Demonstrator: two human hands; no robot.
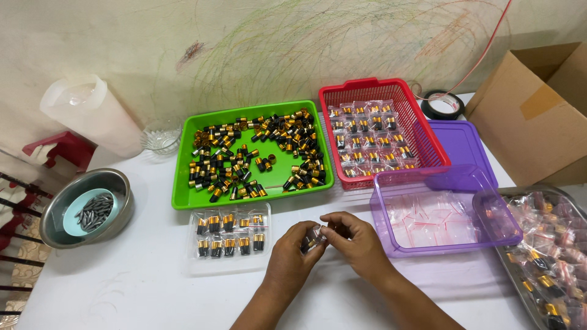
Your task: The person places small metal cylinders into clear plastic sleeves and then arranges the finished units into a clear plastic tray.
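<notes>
My left hand (292,258) and my right hand (354,239) meet over the white table (122,287), both pinching one small clear plastic bag (315,238) with a black and gold cylinder part inside. Just left of my hands lie several filled clear bags (229,235) in two rows. Behind them a green tray (183,183) holds many loose black and gold cylinder parts (257,156). To the right a purple clear box (440,217) holds empty small bags with red strips.
A red basket (382,88) with filled bags stands at the back. A purple lid (465,143) lies beside it. At the right sit a metal tray (538,263) of bagged parts and a cardboard box (538,110). A steel bowl (85,208) with grey pieces is at the left.
</notes>
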